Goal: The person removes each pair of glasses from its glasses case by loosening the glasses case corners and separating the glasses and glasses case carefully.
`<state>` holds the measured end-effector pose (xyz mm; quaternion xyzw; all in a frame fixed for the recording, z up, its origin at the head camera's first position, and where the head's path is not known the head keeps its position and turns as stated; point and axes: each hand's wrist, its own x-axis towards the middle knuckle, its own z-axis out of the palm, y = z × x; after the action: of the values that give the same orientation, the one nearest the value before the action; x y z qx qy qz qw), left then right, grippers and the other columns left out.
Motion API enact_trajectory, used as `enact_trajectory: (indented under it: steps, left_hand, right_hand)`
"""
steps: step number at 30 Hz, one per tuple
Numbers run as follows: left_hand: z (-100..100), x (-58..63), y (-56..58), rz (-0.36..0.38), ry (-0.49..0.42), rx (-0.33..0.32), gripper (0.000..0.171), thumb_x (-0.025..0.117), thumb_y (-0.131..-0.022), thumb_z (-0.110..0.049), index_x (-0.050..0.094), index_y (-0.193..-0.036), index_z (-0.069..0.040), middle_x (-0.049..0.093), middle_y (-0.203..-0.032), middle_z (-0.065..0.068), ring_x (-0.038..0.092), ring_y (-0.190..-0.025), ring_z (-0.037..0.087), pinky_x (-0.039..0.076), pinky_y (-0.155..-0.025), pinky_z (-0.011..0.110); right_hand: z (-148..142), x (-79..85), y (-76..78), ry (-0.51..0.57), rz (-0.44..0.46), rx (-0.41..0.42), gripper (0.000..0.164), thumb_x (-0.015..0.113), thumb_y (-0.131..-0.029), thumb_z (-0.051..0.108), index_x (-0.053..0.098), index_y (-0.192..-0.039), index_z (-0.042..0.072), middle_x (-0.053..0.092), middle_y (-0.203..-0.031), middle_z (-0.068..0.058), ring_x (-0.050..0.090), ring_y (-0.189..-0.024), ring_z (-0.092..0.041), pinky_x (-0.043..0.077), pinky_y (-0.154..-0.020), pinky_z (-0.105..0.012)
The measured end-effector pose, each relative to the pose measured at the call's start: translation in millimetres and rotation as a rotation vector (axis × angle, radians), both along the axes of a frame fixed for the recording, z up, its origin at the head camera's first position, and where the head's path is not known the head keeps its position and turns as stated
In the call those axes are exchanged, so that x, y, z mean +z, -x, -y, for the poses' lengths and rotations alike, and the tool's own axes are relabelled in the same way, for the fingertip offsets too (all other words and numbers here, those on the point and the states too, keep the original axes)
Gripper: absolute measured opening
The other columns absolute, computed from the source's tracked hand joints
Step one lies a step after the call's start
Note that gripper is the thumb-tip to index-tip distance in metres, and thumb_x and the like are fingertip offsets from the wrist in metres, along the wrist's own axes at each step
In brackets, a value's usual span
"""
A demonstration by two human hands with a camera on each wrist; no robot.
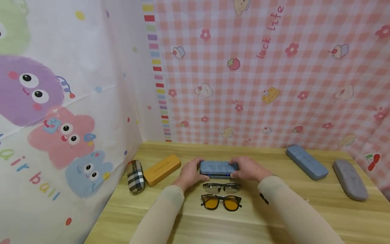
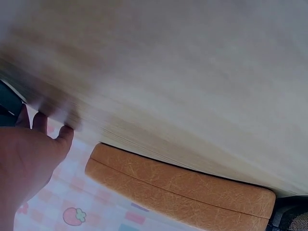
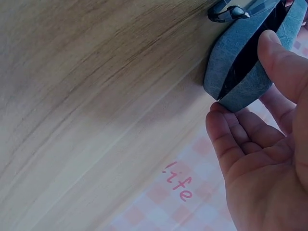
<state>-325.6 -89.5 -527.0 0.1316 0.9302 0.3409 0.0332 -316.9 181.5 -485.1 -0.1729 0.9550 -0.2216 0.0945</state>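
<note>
A blue glasses case (image 1: 218, 167) lies on the wooden table between both hands, its lid parted slightly from the base along the near side. My left hand (image 1: 191, 173) grips its left end, thumb at the front. The right hand (image 1: 248, 168) holds the other end; in the right wrist view its thumb (image 3: 279, 57) sits at the dark gap between lid and base. Just in front of the case lie dark half-framed glasses (image 1: 221, 188) with pale grey lenses. Nearer to me are black-framed glasses (image 1: 221, 202) with amber lenses.
At the left stand a black-and-white plaid case (image 1: 135, 177) and an orange case (image 1: 162, 169). Another blue case (image 1: 306, 162) and a grey case (image 1: 350, 179) lie at the right. A pink checked cloth (image 1: 250, 78) hangs behind the table, with a white printed sheet (image 1: 122, 115) along the left.
</note>
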Motion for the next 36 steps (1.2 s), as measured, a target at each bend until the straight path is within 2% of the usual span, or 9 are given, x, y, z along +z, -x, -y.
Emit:
enact_trajectory:
  steps: [11, 17, 22, 29, 36]
  left_hand:
    - [4.2, -0.6, -1.1, 0.016, -0.015, 0.012, 0.081, 0.098, -0.078, -0.027, 0.060, -0.148, -0.014, 0.066, -0.149, 0.011, 0.061, -0.139, 0.034, 0.048, -0.121, 0.052]
    - [4.5, -0.9, -1.6, 0.036, -0.008, 0.018, 0.082, 0.098, -0.078, -0.027, 0.059, -0.149, -0.014, 0.065, -0.150, 0.010, 0.060, -0.140, 0.033, 0.048, -0.120, 0.051]
    - [3.8, 1.7, 0.2, 0.042, -0.010, 0.021, 0.082, 0.099, -0.078, -0.027, 0.059, -0.149, -0.015, 0.064, -0.152, 0.010, 0.058, -0.142, 0.035, 0.047, -0.121, 0.052]
    - [2.7, 3.3, 3.3, 0.046, -0.007, 0.027, 0.084, 0.099, -0.077, -0.028, 0.058, -0.149, -0.016, 0.063, -0.153, 0.011, 0.058, -0.143, 0.035, 0.047, -0.121, 0.052]
    - [0.3, 4.4, 1.9, 0.047, 0.011, 0.022, 0.086, 0.100, -0.076, -0.028, 0.058, -0.150, -0.016, 0.062, -0.154, 0.010, 0.057, -0.143, 0.035, 0.046, -0.122, 0.052]
  right_hand:
    - [6.7, 1.2, 4.3, -0.030, 0.011, 0.019, 0.048, 0.083, -0.095, 0.021, 0.069, -0.140, 0.008, 0.069, -0.142, -0.015, 0.067, -0.120, -0.025, 0.055, -0.110, -0.054]
    - [8.0, 2.5, 6.8, -0.011, 0.058, 0.016, 0.050, 0.083, -0.095, 0.019, 0.068, -0.142, 0.007, 0.068, -0.142, -0.016, 0.067, -0.123, -0.027, 0.054, -0.112, -0.054]
    - [6.6, 7.1, 10.7, -0.009, 0.082, 0.019, 0.052, 0.083, -0.094, 0.019, 0.067, -0.142, 0.006, 0.068, -0.142, -0.017, 0.066, -0.126, -0.032, 0.053, -0.113, -0.055]
    - [3.1, 15.6, 14.8, -0.002, 0.075, 0.074, 0.050, 0.084, -0.094, 0.017, 0.068, -0.139, 0.002, 0.069, -0.139, -0.021, 0.067, -0.125, -0.034, 0.054, -0.112, -0.056]
    - [0.4, 19.6, 18.1, -0.001, 0.119, 0.074, 0.049, 0.082, -0.096, 0.019, 0.068, -0.140, 0.002, 0.067, -0.144, -0.020, 0.064, -0.132, -0.035, 0.051, -0.115, -0.057]
